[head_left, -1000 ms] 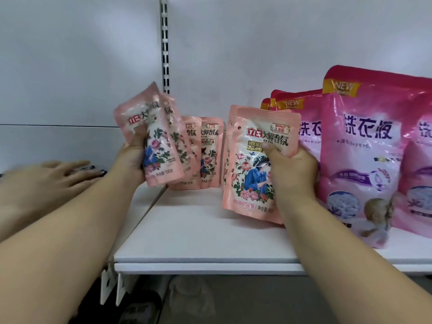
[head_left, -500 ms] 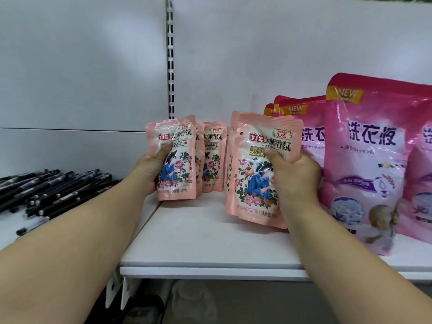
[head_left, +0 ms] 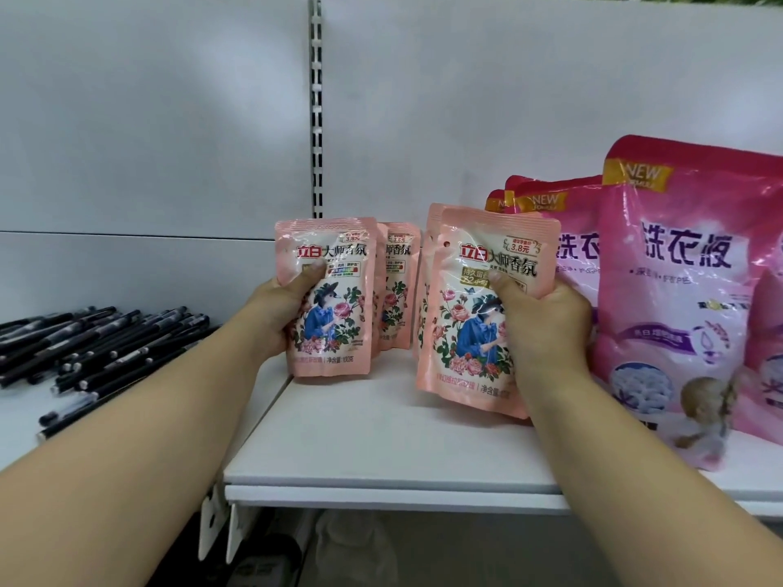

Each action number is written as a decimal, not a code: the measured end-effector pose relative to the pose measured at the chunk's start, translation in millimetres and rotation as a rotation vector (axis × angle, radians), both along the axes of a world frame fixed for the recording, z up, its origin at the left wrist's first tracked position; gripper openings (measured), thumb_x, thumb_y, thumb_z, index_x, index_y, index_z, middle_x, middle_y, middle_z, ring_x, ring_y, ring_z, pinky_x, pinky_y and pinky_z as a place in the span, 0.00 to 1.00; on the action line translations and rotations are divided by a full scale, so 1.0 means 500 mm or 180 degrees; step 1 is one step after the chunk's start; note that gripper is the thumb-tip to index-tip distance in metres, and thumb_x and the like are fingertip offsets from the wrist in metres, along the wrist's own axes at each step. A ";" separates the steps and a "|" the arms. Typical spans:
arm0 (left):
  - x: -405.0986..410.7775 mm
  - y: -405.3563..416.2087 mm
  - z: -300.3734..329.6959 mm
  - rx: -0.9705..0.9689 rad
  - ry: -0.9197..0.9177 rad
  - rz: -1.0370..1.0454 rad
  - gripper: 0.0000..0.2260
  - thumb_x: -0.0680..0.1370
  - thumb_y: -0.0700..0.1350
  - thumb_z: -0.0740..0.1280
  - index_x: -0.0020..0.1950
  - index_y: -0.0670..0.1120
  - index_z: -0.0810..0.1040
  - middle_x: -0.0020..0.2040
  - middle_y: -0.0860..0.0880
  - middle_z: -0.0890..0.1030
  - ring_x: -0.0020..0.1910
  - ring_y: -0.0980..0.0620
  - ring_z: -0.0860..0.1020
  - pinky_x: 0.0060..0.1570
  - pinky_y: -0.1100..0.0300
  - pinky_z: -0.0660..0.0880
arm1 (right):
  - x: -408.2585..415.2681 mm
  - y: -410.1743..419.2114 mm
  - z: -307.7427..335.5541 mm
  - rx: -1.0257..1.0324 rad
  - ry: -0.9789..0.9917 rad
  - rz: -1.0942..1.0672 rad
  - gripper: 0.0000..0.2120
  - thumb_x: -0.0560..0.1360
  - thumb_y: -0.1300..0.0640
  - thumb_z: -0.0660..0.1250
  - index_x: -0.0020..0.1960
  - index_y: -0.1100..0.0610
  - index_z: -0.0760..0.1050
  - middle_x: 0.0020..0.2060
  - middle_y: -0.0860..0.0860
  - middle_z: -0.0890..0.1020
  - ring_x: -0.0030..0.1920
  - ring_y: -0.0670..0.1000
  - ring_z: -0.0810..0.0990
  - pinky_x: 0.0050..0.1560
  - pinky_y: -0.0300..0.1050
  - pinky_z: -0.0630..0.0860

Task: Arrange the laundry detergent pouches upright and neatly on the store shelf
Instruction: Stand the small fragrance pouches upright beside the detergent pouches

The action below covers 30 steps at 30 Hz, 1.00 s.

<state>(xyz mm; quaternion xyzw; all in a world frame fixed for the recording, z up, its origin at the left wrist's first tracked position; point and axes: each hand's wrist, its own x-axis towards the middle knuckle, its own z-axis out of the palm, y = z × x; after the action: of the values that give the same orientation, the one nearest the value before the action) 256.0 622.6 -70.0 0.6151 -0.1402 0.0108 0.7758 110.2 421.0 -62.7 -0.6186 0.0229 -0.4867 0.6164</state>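
A white store shelf (head_left: 381, 451) carries big pink detergent bags (head_left: 686, 298) at right; the right hand (head_left: 546, 328) clamps a peach pouch (head_left: 478, 307) upright at centre, the left hand (head_left: 279, 319) grips another pouch (head_left: 334, 298) beside it; black pens (head_left: 93, 345) lie far left

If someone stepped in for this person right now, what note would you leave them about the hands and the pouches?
Left hand: grips a small peach pouch, upright at the shelf's left end.
Right hand: grips a stack of peach pouches, tilted slightly, bottom on or near the shelf.
More peach pouches stand upright behind, between the two hands. Big pink bags stand to the right.
Done: back pouches standing.
Left: set both held lots upright in line and let go.
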 end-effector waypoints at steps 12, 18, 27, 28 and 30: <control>0.018 0.007 -0.005 0.0027 -0.0018 -0.0205 0.16 0.72 0.56 0.67 0.51 0.44 0.76 0.37 0.46 0.85 0.34 0.48 0.83 0.30 0.53 0.80 | -0.002 -0.002 0.000 0.0002 0.0000 0.0010 0.06 0.73 0.59 0.69 0.42 0.49 0.76 0.33 0.40 0.77 0.34 0.39 0.76 0.37 0.34 0.74; 0.011 -0.003 0.001 0.0004 0.0040 -0.0200 0.15 0.72 0.55 0.68 0.50 0.44 0.76 0.37 0.46 0.85 0.33 0.47 0.83 0.31 0.52 0.80 | 0.001 -0.002 -0.001 -0.0029 -0.0023 -0.0006 0.09 0.72 0.59 0.70 0.37 0.47 0.74 0.33 0.39 0.78 0.34 0.39 0.77 0.38 0.34 0.75; -0.004 -0.035 0.005 0.0011 0.0023 -0.0233 0.15 0.72 0.54 0.69 0.50 0.45 0.76 0.36 0.46 0.84 0.33 0.48 0.83 0.30 0.53 0.80 | 0.002 -0.001 0.000 0.0039 -0.0018 -0.0053 0.08 0.72 0.59 0.70 0.38 0.48 0.75 0.35 0.39 0.79 0.37 0.41 0.78 0.44 0.40 0.76; -0.004 -0.034 0.006 0.0046 0.0044 -0.0291 0.14 0.72 0.54 0.68 0.49 0.45 0.76 0.36 0.46 0.84 0.33 0.48 0.83 0.30 0.53 0.80 | 0.002 0.000 0.000 0.0047 -0.0024 -0.0058 0.08 0.72 0.59 0.70 0.38 0.48 0.75 0.35 0.39 0.79 0.37 0.41 0.78 0.45 0.40 0.76; -0.007 -0.033 0.008 0.0121 0.0103 -0.0443 0.15 0.72 0.55 0.68 0.49 0.45 0.75 0.36 0.46 0.84 0.33 0.48 0.83 0.30 0.53 0.80 | 0.002 0.001 -0.001 0.0058 -0.0027 -0.0078 0.08 0.72 0.59 0.70 0.39 0.47 0.76 0.36 0.39 0.79 0.39 0.42 0.80 0.47 0.40 0.76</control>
<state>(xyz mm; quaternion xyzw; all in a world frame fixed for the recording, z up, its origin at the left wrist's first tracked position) 252.7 606.1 -66.1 0.6185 -0.1703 -0.0558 0.7651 111.2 421.5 -63.0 -0.6106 0.0323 -0.4966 0.6161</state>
